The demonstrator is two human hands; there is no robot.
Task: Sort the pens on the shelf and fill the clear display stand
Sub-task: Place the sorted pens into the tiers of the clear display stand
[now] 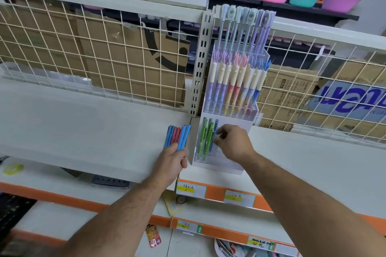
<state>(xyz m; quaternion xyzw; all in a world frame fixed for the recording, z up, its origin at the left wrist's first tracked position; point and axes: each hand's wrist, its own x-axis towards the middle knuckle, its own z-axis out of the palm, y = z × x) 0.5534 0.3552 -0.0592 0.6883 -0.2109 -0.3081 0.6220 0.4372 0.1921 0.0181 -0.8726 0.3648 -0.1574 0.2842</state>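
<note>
Left hand covered loose pens, stock apparently steadied for sorting; grip unclear. Right hand pinched blue pen, slotting it into display stand.

- We see the clear display stand upright on the shelf, stepped in three tiers that rise toward the back.
- In its front tier a few green pens stand at the left end. Just right of them is a blue pen, pinched by the right hand.
- Its middle tier is packed with cream-capped pens, and its rear tier holds tall pastel pens.
- Just left of the stand lie the loose pens, blue and red, flat and side by side. The left hand grips their near ends.
</note>
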